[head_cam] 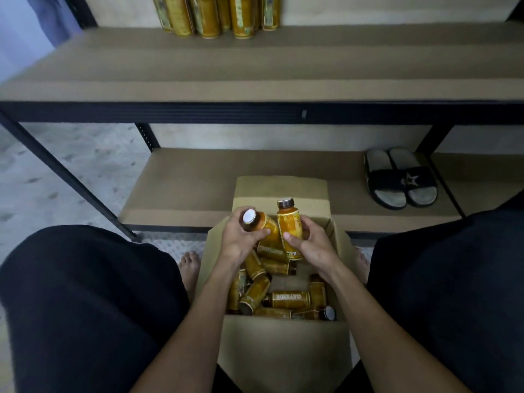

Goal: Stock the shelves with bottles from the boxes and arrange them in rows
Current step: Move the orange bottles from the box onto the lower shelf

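An open cardboard box [283, 344] stands on the floor between my knees, with several yellow-labelled bottles [289, 299] lying loose inside. My left hand [241, 239] grips one bottle [262, 222] tilted, its white cap toward me. My right hand [314, 245] grips a second bottle [289, 225] upright, dark cap on top. Both bottles are held just above the box. Several matching bottles [215, 15] stand together at the back of the upper shelf [255, 66].
The shelf has a dark metal frame [255, 112] and a slanted post [56, 171] at left. A pair of black slides [399, 177] lies on the lower shelf [184, 180] at right. My dark-clothed knees flank the box; bare toes [190, 262] show beside it.
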